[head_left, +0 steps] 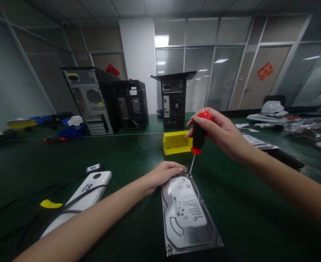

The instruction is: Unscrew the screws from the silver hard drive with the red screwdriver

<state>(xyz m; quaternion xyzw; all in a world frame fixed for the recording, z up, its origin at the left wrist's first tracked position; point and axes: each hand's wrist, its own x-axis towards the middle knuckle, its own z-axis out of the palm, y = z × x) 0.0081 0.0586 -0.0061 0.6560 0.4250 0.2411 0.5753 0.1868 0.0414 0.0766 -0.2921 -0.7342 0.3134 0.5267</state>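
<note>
A silver hard drive [186, 236] with a white label lies flat on the green table, its long side running away from me. My left hand [169, 172] grips the far left end of the drive, fingers bent over the edge and thumb toward the corner. In my right hand [214, 128] is a screwdriver [199, 137] with a black and red handle, held nearly upright. Its metal shaft runs down to the drive's far right corner, where the tip meets a screw spot. Whether a screw sits under the tip is too small to tell.
Beyond the drive stands a yellow bin [176, 143] with small parts inside. Computer cases [102, 102] line the back. At left lie a white power strip [98, 182] with black cables and another screwdriver [54, 139]. Plastic bags [310, 129] are piled at right.
</note>
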